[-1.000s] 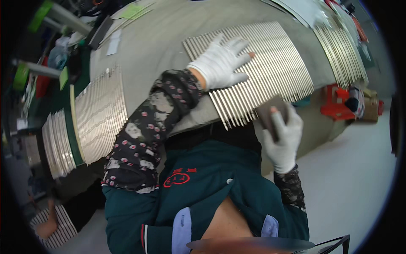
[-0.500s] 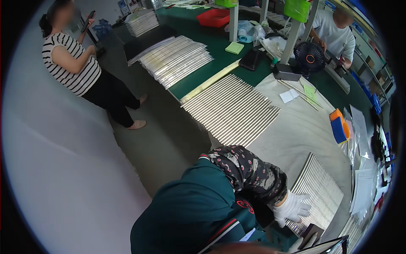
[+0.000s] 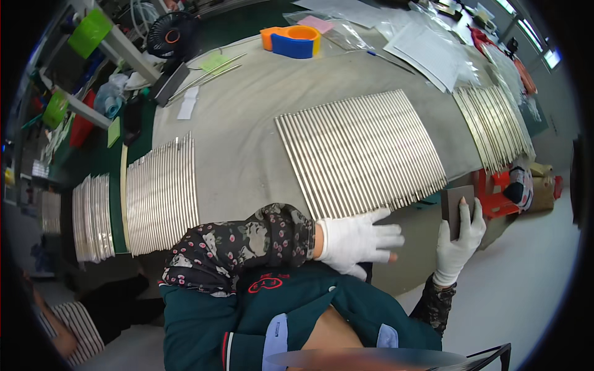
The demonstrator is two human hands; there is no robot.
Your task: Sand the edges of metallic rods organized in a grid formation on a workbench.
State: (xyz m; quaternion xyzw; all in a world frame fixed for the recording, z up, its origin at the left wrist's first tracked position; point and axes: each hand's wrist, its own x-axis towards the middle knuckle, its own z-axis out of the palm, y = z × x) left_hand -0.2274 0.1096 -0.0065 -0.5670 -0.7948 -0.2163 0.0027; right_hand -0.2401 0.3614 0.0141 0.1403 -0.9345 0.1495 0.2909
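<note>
Slim silvery metal rods (image 3: 365, 148) lie side by side in a flat sheet before me. My left hand (image 3: 359, 240), in a white glove with a bare fingertip, is spread flat at the sheet's near left corner. Whether it touches the rod ends I cannot tell. Off the near right corner of the sheet, my right hand (image 3: 459, 241), also gloved with a bare fingertip, grips a dark grey-brown rectangular block (image 3: 451, 204). The block is held upright, its broad face showing, with fingers along one side and the thumb on the other.
More rods (image 3: 162, 198) lie in a row at the left, and another batch (image 3: 492, 127) at the right. An orange and blue tape dispenser (image 3: 291, 42), papers (image 3: 427, 52) and a pen (image 3: 390, 62) are at the back. A red stool (image 3: 495, 198) stands below the right edge.
My view has swung to the right, bringing the rod sheet to the middle. The block, low by the rods' edge before, is now apart from them in my right hand. My left hand stays spread.
</note>
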